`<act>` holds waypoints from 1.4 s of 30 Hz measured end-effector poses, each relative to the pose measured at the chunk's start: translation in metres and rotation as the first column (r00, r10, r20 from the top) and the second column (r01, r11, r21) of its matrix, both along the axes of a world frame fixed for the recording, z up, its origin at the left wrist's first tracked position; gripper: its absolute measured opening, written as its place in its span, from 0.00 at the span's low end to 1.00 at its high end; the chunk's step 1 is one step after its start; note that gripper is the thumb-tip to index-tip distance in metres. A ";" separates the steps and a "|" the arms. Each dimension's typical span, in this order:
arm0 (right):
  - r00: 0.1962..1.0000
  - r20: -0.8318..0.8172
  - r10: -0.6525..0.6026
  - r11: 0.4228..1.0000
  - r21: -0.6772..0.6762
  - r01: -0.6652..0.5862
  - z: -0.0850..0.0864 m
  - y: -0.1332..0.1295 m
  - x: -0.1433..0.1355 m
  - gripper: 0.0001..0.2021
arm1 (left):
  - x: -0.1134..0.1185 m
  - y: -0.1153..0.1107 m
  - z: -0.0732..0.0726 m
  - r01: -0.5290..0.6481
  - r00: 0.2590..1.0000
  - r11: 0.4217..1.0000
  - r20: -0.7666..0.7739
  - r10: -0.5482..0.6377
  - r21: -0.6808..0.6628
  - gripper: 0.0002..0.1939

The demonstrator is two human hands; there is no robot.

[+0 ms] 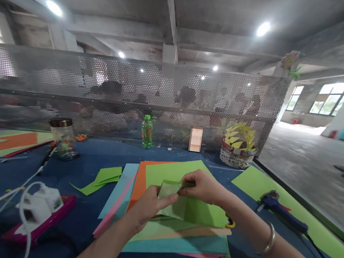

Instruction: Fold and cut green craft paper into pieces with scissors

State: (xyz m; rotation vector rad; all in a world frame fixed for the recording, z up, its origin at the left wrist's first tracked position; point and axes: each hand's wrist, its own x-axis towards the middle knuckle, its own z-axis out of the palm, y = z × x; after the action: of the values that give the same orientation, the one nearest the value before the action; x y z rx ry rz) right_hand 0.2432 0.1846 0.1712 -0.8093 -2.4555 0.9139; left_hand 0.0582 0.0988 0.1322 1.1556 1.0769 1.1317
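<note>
My left hand and my right hand meet over a stack of coloured paper. Between them is a folded piece of green paper. The left thumb lies across it and the fingers are behind it. At its top edge, the right fingers are pinched together. Beneath the hands, the paper stack has green, orange, blue and pink sheets at differing angles. A yellow loop, perhaps a scissors handle, sticks out at the stack's right side, mostly hidden. Several small green paper pieces lie left of the stack.
At right, a blue glue gun rests on a green sheet. A pink power strip with white plugs and cables stands at left. Behind are a lidded jar, green bottle, basket and perforated metal screen.
</note>
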 end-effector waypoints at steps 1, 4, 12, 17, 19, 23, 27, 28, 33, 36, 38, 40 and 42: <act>1.000 0.004 -0.007 1.000 0.012 0.007 0.000 -0.001 0.000 0.07 | 0.000 0.001 -0.001 0.006 1.000 1.000 -0.009 -0.005 0.016 0.26; 0.999 0.015 -0.028 0.998 0.055 0.027 0.000 -0.006 -0.001 0.05 | -0.001 0.003 -0.007 0.042 0.999 0.998 -0.004 -0.042 0.046 0.26; 0.991 -0.005 -0.131 0.960 0.250 0.128 0.009 -0.025 -0.007 0.06 | 0.002 0.012 -0.019 -0.082 0.981 0.977 -0.156 0.114 0.196 0.14; 0.989 -0.044 -0.142 0.915 0.375 0.148 0.012 -0.034 -0.008 0.09 | 0.002 0.012 -0.014 -0.151 0.954 0.950 -0.210 0.212 0.274 0.07; 0.991 -0.047 -0.128 0.895 0.424 0.135 0.011 -0.035 -0.008 0.10 | 0.003 0.010 -0.010 -0.151 0.949 0.947 -0.227 0.220 0.285 0.05; 0.993 -0.041 -0.113 0.863 0.491 0.119 0.009 -0.034 -0.007 0.09 | 0.005 0.006 -0.007 -0.145 0.943 0.954 -0.255 0.214 0.264 0.04; 0.994 -0.026 -0.111 0.868 0.485 0.109 0.008 -0.034 -0.008 0.08 | 0.005 0.006 -0.009 -0.141 0.951 0.959 -0.235 0.200 0.246 0.06; 0.994 -0.021 -0.110 0.871 0.480 0.107 0.010 -0.034 -0.008 0.07 | 0.005 0.006 -0.010 -0.153 0.956 0.962 -0.214 0.203 0.228 0.07; 0.960 -0.219 -0.176 0.801 0.535 0.269 0.035 -0.026 0.007 0.09 | 0.001 0.009 -0.009 -0.263 0.961 0.960 -0.057 0.269 0.101 0.20; 0.890 -0.316 -0.329 0.751 0.484 0.450 0.046 -0.014 0.033 0.07 | -0.005 0.010 -0.004 -0.376 0.910 0.926 0.175 0.377 -0.037 0.25; 0.864 -0.222 -0.451 0.734 0.458 0.501 0.039 -0.005 0.052 0.08 | -0.009 0.013 -0.001 -0.438 0.853 0.892 0.262 0.452 -0.111 0.26; 0.852 -0.014 -0.523 0.746 0.476 0.466 0.019 0.001 0.070 0.09 | -0.013 0.015 0.001 -0.482 0.811 0.866 0.304 0.500 -0.138 0.26; 0.857 0.123 -0.500 0.798 0.449 0.402 -0.006 0.001 0.084 0.06 | -0.016 0.018 0.000 -0.530 0.762 0.833 0.342 0.549 -0.157 0.25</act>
State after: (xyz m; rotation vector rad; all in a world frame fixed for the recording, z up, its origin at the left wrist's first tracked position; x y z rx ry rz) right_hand 0.3271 0.1857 0.1656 -1.3262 -2.3436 0.1170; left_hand 0.0421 0.1171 0.1327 0.5428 1.1551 1.6888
